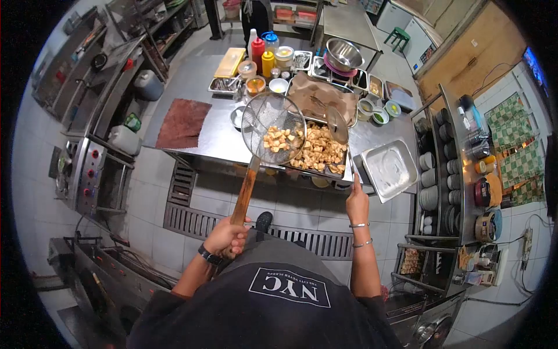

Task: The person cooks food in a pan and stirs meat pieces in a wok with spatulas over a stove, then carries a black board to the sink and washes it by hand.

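My left hand (229, 235) is closed round the wooden handle of a wire strainer (251, 122). The strainer holds some browned food pieces (278, 139) and hangs over the near edge of the steel table, beside a tray full of similar pieces (318, 148). My right hand (357, 198) grips the handle of a ladle (337, 125), whose round head rests over the right part of those pieces. Just right of the ladle handle lies an empty metal pan (389, 170).
Behind the tray, a paper-lined tray (322, 99), sauce bottles (258, 53) and a steel bowl (344, 55) stand on the table (224, 142). A red cloth (183, 123) lies left. Plate shelves (429, 189) stand right. A person (256, 17) is beyond the table.
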Motion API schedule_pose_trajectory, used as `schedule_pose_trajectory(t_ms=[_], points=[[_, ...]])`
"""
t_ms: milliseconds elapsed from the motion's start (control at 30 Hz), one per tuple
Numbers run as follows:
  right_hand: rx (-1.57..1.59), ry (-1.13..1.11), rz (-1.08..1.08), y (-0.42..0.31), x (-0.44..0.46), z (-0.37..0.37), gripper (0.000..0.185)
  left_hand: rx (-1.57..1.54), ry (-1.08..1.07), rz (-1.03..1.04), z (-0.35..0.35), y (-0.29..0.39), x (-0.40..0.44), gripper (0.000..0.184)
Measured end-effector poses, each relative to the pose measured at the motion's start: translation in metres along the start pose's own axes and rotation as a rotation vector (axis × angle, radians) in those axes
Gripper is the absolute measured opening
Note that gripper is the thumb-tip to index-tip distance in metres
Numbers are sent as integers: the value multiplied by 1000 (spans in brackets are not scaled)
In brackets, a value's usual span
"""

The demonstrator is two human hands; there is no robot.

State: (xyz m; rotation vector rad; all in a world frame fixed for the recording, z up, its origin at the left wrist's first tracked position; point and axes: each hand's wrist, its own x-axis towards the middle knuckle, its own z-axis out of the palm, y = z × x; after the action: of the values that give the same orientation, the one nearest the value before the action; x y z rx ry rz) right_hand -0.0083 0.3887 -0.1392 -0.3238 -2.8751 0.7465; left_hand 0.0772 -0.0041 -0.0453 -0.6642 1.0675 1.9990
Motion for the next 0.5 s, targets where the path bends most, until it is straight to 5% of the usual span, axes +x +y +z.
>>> schedule_pose_trajectory(t_ms=[500], points=[[7, -9, -108, -26, 0, -7, 47, 214, 6, 69, 21, 2, -21, 29]])
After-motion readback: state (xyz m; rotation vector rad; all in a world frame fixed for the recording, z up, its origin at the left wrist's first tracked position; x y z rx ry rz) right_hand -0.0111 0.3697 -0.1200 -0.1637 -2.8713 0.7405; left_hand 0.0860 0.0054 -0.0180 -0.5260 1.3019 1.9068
